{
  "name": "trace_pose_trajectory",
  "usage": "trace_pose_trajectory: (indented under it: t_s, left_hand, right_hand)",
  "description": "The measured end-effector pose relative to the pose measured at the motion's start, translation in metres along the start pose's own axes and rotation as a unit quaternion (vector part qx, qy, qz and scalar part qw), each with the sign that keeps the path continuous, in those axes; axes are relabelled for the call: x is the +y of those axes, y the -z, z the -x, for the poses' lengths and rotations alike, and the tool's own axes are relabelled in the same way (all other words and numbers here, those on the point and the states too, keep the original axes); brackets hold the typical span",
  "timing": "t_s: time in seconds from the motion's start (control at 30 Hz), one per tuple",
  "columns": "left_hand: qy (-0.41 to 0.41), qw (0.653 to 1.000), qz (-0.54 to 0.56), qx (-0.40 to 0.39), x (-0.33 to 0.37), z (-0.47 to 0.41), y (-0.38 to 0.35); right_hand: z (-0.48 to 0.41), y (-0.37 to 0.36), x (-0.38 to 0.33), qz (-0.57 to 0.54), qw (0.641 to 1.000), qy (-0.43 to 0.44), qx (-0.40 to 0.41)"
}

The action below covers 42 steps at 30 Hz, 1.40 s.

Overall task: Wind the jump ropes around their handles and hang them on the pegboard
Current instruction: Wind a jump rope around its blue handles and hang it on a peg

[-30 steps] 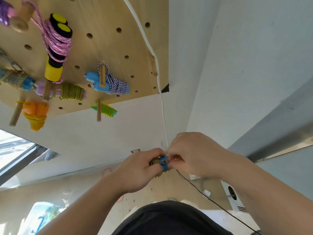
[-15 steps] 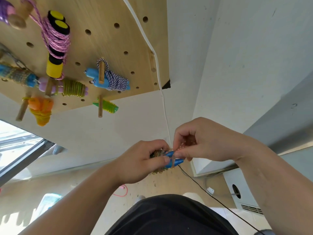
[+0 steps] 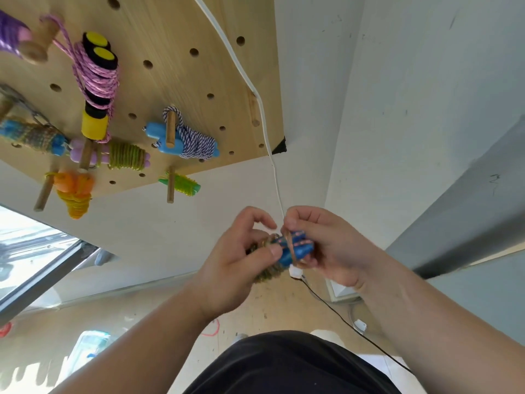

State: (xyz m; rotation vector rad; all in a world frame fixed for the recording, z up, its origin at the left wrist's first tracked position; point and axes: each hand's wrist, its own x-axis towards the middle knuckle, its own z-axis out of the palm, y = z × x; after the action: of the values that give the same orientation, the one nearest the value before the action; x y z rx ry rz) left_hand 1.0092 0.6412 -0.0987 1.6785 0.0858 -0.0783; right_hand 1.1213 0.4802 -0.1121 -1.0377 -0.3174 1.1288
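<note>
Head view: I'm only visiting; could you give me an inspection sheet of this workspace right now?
Surface: wooden pegboard on a white wall, some holes free.
Job's things: wound ropes hang on pegs, among them a pink rope, a striped rope on blue handles and a bright green rope; a blue-handled rope is in hand.
Clutter: pale blurred object on the floor.
Hands: left hand grips the wound bundle; right hand holds the handle end.
Cables: white cable along the pegboard's edge; black cable across the floor.
Surroundings: window at left.
</note>
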Motion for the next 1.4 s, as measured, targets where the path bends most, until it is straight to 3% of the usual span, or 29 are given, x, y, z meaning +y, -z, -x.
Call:
trace_pose_trajectory:
  t_s: [0.13,0.23,0.37,0.57,0.87,0.97,1.1,1.3,1.4]
  left_hand:
    - [0.052,0.990,0.074,0.112,0.003,-0.003,-0.013]
    - [0.086,0.974,0.151,0.142,0.004,-0.004,-0.020]
    - [0.105,0.961,0.209,0.146,0.009,-0.007,-0.023]
    - [0.102,0.966,0.183,0.149,0.012,-0.006,-0.026]
    - [0.120,0.913,0.349,0.172,0.007,-0.008,-0.033]
    - [0.110,0.936,0.284,0.176,0.009,-0.007,-0.032]
    - [0.067,0.972,0.089,0.207,0.012,-0.005,-0.027]
    - [0.013,0.977,0.065,0.203,0.019,0.000,-0.018]
    - [-0.021,0.979,-0.026,0.199,0.014,0.003,-0.012]
  right_hand:
    - [0.003,-0.024,0.017,-0.058,0.988,0.031,0.140]
    - [0.009,-0.030,0.017,0.055,0.976,0.060,0.201]
    - [0.016,-0.037,0.017,0.136,0.957,0.097,0.239]
    - [0.021,-0.044,0.011,0.168,0.938,0.124,0.275]
    - [0.021,-0.043,0.015,0.194,0.922,0.143,0.304]
    - [0.023,-0.041,0.012,0.213,0.922,0.144,0.291]
    - [0.020,-0.043,0.010,0.224,0.917,0.152,0.293]
    - [0.019,-0.044,-0.002,0.163,0.943,0.136,0.257]
    - [0.021,-0.038,-0.012,0.149,0.959,0.082,0.227]
